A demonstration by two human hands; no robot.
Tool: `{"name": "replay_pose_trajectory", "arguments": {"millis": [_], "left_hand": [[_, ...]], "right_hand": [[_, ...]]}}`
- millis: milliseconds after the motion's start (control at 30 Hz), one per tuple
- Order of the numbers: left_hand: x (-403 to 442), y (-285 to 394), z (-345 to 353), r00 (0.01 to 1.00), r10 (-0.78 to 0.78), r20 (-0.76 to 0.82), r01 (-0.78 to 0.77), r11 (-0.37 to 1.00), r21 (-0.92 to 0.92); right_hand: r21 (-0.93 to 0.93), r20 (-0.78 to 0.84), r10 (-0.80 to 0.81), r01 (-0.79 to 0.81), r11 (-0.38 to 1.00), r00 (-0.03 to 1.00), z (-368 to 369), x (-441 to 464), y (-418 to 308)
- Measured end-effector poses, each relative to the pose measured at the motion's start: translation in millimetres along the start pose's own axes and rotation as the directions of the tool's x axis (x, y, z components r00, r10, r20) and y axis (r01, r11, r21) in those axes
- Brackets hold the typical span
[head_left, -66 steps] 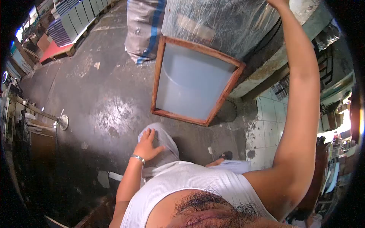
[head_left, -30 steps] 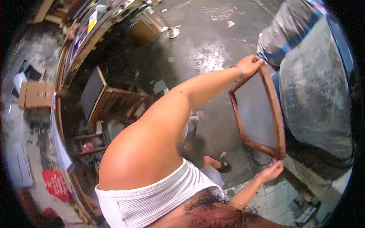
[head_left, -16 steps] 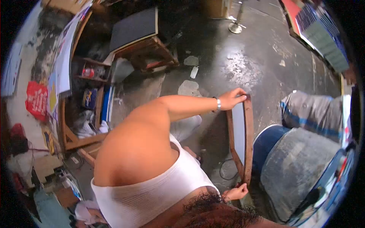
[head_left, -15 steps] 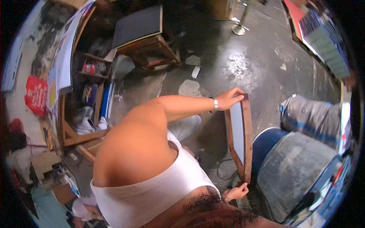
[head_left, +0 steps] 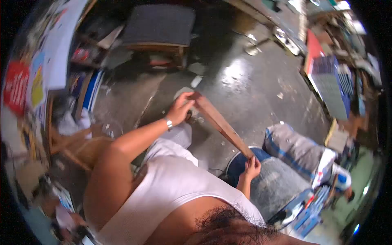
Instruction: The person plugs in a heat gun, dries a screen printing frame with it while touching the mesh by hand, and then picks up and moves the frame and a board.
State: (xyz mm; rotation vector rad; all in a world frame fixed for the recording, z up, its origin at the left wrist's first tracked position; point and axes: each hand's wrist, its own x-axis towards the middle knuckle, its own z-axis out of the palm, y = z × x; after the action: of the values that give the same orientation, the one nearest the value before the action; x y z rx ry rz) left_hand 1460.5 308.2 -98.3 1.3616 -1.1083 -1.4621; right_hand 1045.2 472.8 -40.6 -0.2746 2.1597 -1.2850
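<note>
A wooden frame (head_left: 222, 125) is seen nearly edge-on in front of my body, slanting from upper left to lower right. My left hand (head_left: 181, 108), with a metal bracelet at the wrist, is closed on its upper left corner. My right hand (head_left: 252, 168) grips the lower right end, close to the grey-topped drum. The pale panel inside the frame is hidden from this angle. Both hands hold the frame above the floor.
A grey-topped drum (head_left: 277, 183) and a grey sack with blue stripes (head_left: 296, 151) stand at the lower right. A dark-topped low table (head_left: 159, 25) is at the top. Stacked sheets (head_left: 328, 83) lie at the right. Wooden shelving (head_left: 49, 122) is at the left.
My hands took hold of the frame, which stood on the floor earlier. Since half a second ago it has swung from near upright in view to slanting, its upper end moving left.
</note>
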Motion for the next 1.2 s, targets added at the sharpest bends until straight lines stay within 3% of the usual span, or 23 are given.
{"name": "replay_pose_trajectory", "arguments": {"millis": [33,100,200,233,500,667,800,900,1000,1167,1200], "left_hand": [[7,-1,-7,1.000,0.000,0.001,0.000,0.999,0.044],[22,1,-11,0.998,0.028,-0.048,-0.030,0.999,-0.042],[50,19,-10,0.999,-0.037,0.009,0.038,0.982,-0.187],[61,15,-8,1.000,-0.020,0.018,0.022,0.987,-0.162],[141,-10,33,0.999,-0.049,0.009,0.048,0.989,0.143],[176,-34,60,0.999,-0.031,-0.008,0.032,0.936,0.350],[191,-50,76,0.998,-0.051,-0.045,0.064,0.930,0.362],[204,-54,83,0.999,0.035,-0.031,-0.024,0.952,0.306],[220,-49,91,0.998,0.025,-0.059,-0.004,0.942,0.336],[239,-77,102,0.995,0.010,-0.102,0.009,0.983,0.186],[240,-79,105,0.991,-0.009,-0.132,0.027,0.991,0.132]], "right_hand": [[0.005,0.009,0.010,-0.010,1.000,1.000,9,7,-4],[-0.045,0.006,-0.056,0.056,0.997,0.998,28,14,-16],[-0.060,0.085,-0.122,0.128,0.990,0.989,40,32,-15],[0.016,0.029,-0.146,0.145,0.989,0.989,52,29,-21],[-0.015,-0.010,-0.119,0.118,0.993,0.993,65,44,27],[-0.131,-0.010,-0.136,0.133,0.982,0.991,72,65,78],[-0.139,0.026,-0.111,0.114,0.984,0.993,77,74,106],[-0.064,0.047,-0.177,0.179,0.982,0.983,76,78,115],[-0.127,0.074,-0.207,0.215,0.968,0.976,70,86,109],[-0.014,0.130,-0.061,0.064,0.998,0.990,65,100,93],[-0.098,0.106,-0.119,0.129,0.987,0.987,68,98,82]]}}
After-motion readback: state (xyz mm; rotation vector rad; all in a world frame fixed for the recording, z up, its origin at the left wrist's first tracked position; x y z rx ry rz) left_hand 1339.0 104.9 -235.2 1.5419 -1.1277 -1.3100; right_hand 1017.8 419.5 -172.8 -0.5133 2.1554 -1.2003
